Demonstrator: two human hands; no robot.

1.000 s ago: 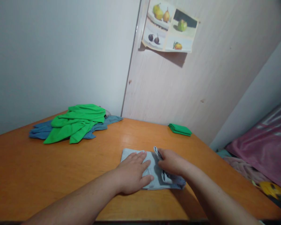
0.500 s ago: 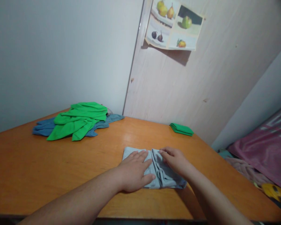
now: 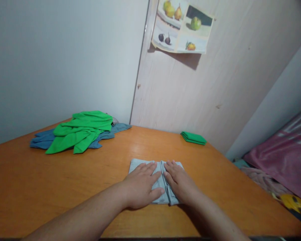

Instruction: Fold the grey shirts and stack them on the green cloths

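Note:
A pale blue-grey cloth point(image 3: 163, 183) lies folded on the orange wooden table point(image 3: 65, 187), near its front edge. My left hand point(image 3: 140, 185) rests flat on the cloth's left half, fingers stretched out. My right hand point(image 3: 179, 182) lies flat on the right half, fingers extended, pressing the folded-over flap down. The two hands sit side by side with a fold seam between them. Neither hand grips anything.
A loose heap of bright green cloth point(image 3: 81, 130) lies over a blue cloth point(image 3: 42, 142) at the table's far left. A small folded green cloth point(image 3: 193, 138) sits at the far right corner. A fruit poster point(image 3: 182, 26) hangs on the wall. A pink-covered bed point(image 3: 283, 160) stands right.
My right hand carried the cloth's right flap over to the left and now lies flat on it. The left hand stayed pressed on the cloth.

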